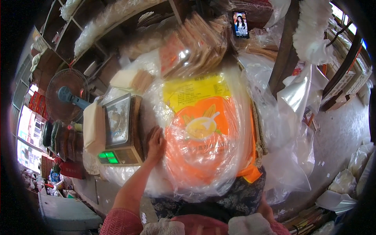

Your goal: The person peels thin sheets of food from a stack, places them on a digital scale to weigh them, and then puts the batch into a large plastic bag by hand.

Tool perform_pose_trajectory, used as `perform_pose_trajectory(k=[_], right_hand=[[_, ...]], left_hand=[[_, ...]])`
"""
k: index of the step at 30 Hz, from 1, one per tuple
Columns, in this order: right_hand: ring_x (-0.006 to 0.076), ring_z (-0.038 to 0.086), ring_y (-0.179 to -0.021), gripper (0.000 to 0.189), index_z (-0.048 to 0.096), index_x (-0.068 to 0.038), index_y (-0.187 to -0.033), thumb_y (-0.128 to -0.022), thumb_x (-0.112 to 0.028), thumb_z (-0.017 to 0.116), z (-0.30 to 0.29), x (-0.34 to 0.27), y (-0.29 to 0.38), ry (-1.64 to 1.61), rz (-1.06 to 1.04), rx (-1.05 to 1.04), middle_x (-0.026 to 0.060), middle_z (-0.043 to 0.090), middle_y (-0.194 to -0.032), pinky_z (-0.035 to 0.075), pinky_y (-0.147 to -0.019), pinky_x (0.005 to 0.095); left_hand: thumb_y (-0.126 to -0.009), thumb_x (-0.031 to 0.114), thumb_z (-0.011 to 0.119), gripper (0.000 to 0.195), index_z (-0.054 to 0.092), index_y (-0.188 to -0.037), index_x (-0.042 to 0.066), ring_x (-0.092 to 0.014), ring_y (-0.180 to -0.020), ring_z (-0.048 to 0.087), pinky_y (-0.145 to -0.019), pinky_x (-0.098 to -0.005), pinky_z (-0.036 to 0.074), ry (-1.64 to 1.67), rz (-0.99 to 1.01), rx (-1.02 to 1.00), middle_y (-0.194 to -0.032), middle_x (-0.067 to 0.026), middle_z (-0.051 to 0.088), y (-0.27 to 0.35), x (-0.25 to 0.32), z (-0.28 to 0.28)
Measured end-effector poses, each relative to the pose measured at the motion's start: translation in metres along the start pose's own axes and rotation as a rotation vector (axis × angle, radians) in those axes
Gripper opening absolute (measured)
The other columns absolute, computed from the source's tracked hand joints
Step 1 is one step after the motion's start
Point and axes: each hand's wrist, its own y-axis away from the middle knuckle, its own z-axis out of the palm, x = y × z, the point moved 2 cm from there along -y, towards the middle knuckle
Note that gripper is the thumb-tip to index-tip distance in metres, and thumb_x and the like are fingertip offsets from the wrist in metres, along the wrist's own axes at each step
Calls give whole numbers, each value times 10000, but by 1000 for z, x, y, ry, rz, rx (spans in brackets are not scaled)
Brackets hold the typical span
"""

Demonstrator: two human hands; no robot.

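My left hand (156,144) rests at the left edge of a large printed plastic sack (202,132), yellow and orange under clear film. Its fingers are slightly spread and seem to grip nothing. My right hand is hidden; only part of that forearm shows at the lower right, beside my dark patterned clothing. Left of my left hand stands a weighing scale (117,123) with a metal plate and lit green display. A stack of pale thin sheets (94,127) leans at its far side. Beyond the sack lies a pile of clear-wrapped brown flat packets (192,47).
Another pale and brown stack (130,79) lies behind the scale. A fan (67,95) stands at the left. A phone (240,24) with a lit screen is at the back. Clear plastic sheeting (282,158) hangs along the right, near a dark post (280,50).
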Motion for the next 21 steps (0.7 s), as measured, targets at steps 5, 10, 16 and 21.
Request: perform_pose_trajectory(k=[5,10,16,21], right_hand=[[228,526,-642,335,586,-99,-1111,-819,-264,595,-9,21,14,2,15,-5,88,618,-838,444,-532,327],[219,523,-637,343,582,-102,-1123,-823,-268,594,-23,50,34,16,50,-2,83,617,-837,441,-528,321],[209,519,-631,352,577,-106,-1137,-827,-272,593,-41,82,63,11,102,27,78,616,-837,437,-522,314],[201,515,-626,360,573,-108,-1149,-831,-275,592,-51,105,86,13,136,34,74,615,-837,435,-518,308]], left_hand=[[-883,100,482,377,521,-1231,-40,-356,-1266,435,-1060,-374,338,-3,11,-1,-1349,-223,469,0,7,-2],[-886,103,487,380,518,-1236,-41,-351,-1274,428,-1060,-370,337,17,-13,2,-1357,-222,462,4,4,-2],[-880,90,492,378,519,-1235,-40,-353,-1265,435,-1057,-377,339,32,-10,-2,-1342,-221,474,-1,10,-2],[-871,65,491,382,516,-1239,-35,-364,-1256,441,-1050,-378,346,-37,38,15,-1337,-226,476,4,4,-4]])
